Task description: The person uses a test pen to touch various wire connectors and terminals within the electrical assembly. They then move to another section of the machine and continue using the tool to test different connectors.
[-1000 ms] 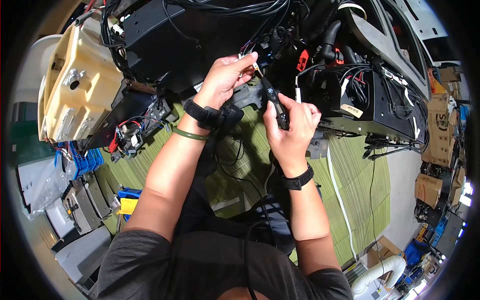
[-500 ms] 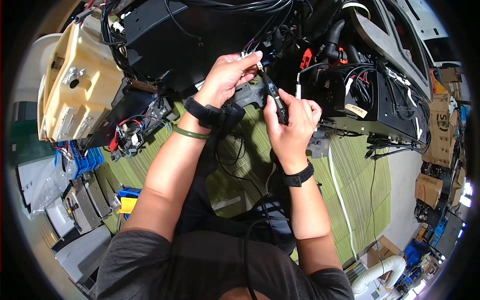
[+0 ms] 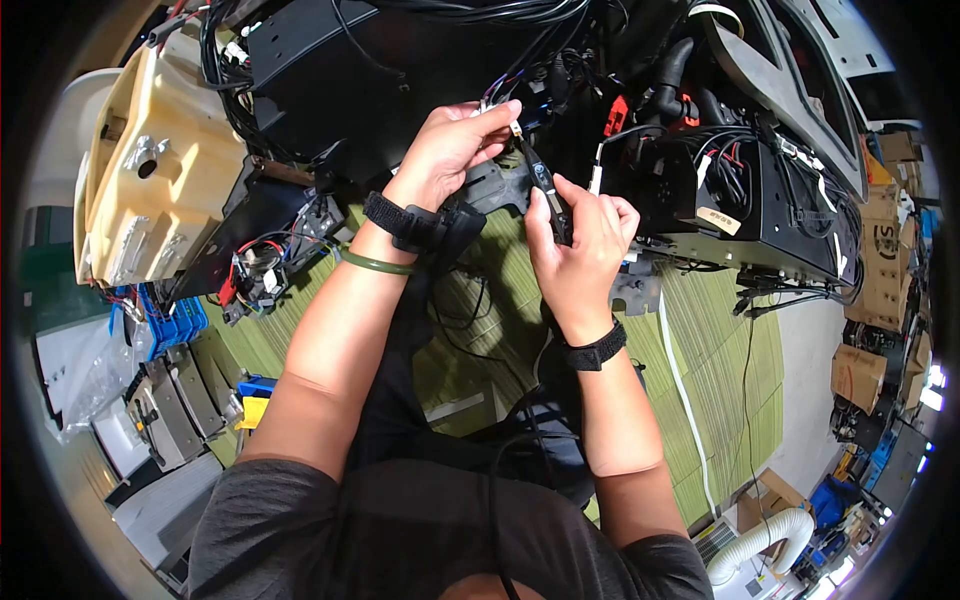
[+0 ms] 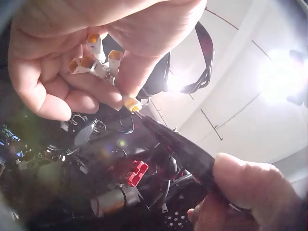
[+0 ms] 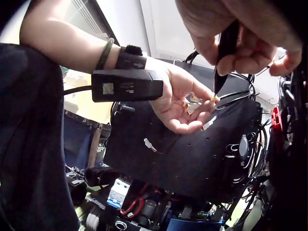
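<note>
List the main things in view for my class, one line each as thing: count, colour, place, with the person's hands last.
pinched connector: one, white and yellow, at the left thumb tip
other connectors: several, white with orange-yellow ends, in the left hand
pen-like tool: one, black, tip at the pinched connector
red block: one, red, beyond the hands
cables: many, mostly black, top of head view
large panel: one, black, beyond the left hand
moulded container: one, cream, head view's left
blue crate: one, blue, below the container
cardboard boxes: several, brown, right side
ribbed hose: one, white, lower right
bangle: one, green, left forearm
wristbands: two, black, one per wrist
left hand: one, bare, holding connectors
right hand: one, bare, gripping the tool
</note>
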Available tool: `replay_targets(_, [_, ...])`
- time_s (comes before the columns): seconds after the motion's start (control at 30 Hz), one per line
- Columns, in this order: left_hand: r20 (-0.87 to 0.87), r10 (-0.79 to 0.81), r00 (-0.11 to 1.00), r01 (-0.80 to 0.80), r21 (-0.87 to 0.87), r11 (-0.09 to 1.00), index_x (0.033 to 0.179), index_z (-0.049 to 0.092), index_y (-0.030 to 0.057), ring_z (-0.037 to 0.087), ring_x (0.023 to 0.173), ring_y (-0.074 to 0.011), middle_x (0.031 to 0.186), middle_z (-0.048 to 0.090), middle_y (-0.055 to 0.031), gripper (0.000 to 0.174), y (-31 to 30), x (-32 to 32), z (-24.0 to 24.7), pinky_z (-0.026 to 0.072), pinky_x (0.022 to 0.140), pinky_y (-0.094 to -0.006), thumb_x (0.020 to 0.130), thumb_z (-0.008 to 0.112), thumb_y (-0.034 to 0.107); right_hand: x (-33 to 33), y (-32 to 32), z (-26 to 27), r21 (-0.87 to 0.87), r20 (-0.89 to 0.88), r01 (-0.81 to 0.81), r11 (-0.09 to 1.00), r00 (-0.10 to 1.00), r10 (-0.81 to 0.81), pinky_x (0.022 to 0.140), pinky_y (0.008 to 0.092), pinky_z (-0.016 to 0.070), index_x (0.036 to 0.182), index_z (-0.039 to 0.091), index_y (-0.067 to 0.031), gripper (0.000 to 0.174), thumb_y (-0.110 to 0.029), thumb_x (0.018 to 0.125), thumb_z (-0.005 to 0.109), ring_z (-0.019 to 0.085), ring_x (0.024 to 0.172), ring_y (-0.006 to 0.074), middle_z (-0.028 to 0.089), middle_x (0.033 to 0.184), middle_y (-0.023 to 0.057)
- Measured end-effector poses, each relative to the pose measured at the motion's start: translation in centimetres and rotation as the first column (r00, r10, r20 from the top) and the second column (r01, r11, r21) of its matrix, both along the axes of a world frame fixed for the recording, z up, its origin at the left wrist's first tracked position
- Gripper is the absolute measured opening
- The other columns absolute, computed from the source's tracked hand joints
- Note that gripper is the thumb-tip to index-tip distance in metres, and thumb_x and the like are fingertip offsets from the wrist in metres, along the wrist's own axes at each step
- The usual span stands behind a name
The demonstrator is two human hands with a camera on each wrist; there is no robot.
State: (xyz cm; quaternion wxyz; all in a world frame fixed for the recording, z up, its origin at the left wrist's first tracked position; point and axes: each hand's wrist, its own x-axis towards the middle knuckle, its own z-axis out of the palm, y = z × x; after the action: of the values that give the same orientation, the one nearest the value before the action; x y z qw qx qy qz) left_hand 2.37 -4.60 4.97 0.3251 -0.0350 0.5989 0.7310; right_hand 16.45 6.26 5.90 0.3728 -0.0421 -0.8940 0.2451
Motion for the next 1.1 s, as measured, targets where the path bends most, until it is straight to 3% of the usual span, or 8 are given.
replay_targets(1.1, [-0.023,-0.025,0.999,0.026,0.026,0.999,0.082,0.065,0.0086,0.06,0.068,-0.0046,0.076,0.064,0.002,0.018,0.19,-0.03,-0.41,0.0497,0.061,-0.0167,0.08,0.073,0.025,0.19,-0.05,-0.05,0.004,-0.009,0.001,1.0,1.0,-0.001,0.077,0.0355,0.0365,0.093,0.061,-0.0009,0.026,-0.013,0.073,0.072,0.053,0.068,0.0211,0.062,0.08,0.0063])
